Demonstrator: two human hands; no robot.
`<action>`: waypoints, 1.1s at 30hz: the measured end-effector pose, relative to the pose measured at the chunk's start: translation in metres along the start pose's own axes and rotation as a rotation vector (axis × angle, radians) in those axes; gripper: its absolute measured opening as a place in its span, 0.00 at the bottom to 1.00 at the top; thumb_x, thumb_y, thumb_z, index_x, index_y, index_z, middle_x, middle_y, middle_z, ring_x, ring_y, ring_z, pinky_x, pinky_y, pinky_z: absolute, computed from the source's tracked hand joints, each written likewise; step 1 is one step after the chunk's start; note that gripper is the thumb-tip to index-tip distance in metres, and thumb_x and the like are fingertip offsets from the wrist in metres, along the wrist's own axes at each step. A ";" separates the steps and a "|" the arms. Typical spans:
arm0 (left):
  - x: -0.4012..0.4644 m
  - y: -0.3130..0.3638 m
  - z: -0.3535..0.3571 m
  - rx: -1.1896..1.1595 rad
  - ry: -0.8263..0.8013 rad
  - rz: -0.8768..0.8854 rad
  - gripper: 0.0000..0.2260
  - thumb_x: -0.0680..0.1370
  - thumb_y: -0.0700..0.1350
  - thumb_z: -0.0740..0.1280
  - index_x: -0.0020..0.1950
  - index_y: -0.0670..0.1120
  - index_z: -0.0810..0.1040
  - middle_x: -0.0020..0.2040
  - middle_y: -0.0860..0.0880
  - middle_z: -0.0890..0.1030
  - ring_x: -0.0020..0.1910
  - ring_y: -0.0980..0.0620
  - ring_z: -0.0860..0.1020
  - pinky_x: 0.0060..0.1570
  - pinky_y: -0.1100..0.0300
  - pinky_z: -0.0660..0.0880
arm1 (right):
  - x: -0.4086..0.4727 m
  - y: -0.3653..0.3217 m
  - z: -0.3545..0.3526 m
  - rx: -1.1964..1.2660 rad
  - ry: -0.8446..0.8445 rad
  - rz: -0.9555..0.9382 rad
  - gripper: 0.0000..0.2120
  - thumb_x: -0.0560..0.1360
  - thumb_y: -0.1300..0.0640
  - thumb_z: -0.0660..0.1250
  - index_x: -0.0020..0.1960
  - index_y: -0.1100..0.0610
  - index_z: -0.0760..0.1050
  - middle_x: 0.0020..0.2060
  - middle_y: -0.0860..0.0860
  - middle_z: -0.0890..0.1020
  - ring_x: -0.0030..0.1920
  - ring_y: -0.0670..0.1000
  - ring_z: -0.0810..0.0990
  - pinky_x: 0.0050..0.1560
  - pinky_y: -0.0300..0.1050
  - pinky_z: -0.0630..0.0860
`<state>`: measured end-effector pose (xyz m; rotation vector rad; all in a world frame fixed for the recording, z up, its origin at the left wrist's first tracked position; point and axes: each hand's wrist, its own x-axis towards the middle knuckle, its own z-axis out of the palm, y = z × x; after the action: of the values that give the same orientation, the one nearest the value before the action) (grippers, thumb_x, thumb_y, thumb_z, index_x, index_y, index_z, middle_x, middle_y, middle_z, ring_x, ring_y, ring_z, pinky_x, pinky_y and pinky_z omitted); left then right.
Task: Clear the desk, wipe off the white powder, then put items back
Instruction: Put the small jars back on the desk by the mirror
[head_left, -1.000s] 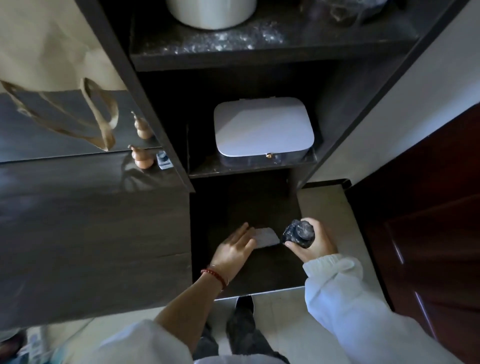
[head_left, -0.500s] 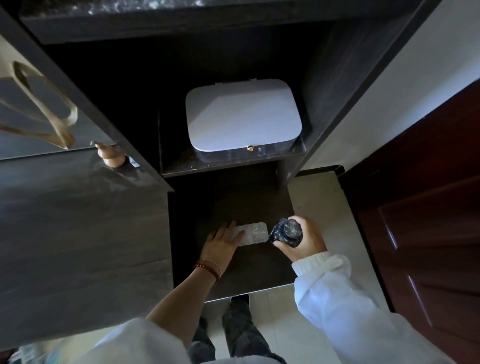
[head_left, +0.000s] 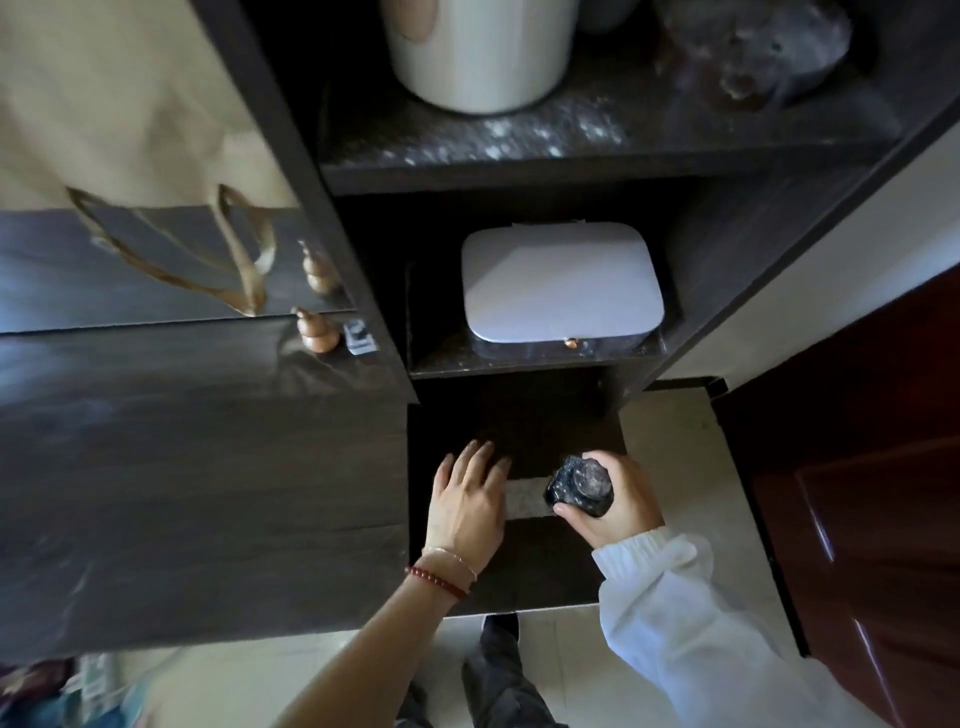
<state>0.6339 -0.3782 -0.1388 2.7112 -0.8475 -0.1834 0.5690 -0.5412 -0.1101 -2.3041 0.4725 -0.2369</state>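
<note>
Pressing flat left hand (head_left: 470, 501) on pale, possibly crumpled wipe (head_left: 523, 499); right hand (head_left: 608, 501) gripping dark speckled rock (head_left: 579, 486).

White box (head_left: 561, 286), dark wood-grain shelf (head_left: 514, 571), red bead bracelet (head_left: 436, 582), white-speckled black ornament (head_left: 579, 486)
</note>
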 end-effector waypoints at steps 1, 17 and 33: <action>-0.008 -0.008 -0.018 -0.028 0.084 -0.021 0.16 0.68 0.43 0.65 0.55 0.46 0.79 0.57 0.44 0.80 0.59 0.45 0.77 0.57 0.47 0.73 | 0.002 -0.015 0.002 0.008 -0.007 -0.037 0.25 0.52 0.66 0.80 0.46 0.64 0.77 0.41 0.49 0.75 0.42 0.51 0.74 0.47 0.35 0.65; -0.225 -0.300 -0.237 -0.014 0.557 -0.825 0.15 0.71 0.47 0.61 0.54 0.44 0.78 0.52 0.45 0.81 0.51 0.42 0.79 0.49 0.48 0.75 | -0.020 -0.360 0.223 0.147 -0.437 -0.647 0.32 0.46 0.62 0.82 0.48 0.58 0.75 0.40 0.57 0.81 0.42 0.57 0.77 0.46 0.38 0.67; -0.258 -0.681 -0.272 -0.192 0.274 -1.032 0.18 0.79 0.48 0.55 0.68 0.47 0.63 0.69 0.48 0.66 0.67 0.45 0.65 0.63 0.50 0.64 | 0.019 -0.605 0.548 -0.057 -0.463 -0.366 0.24 0.65 0.57 0.75 0.58 0.60 0.71 0.53 0.56 0.75 0.57 0.57 0.70 0.54 0.42 0.65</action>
<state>0.8448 0.3685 -0.0862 2.6187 0.6511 -0.0851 0.9147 0.1970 -0.0560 -2.3887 -0.1795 0.1390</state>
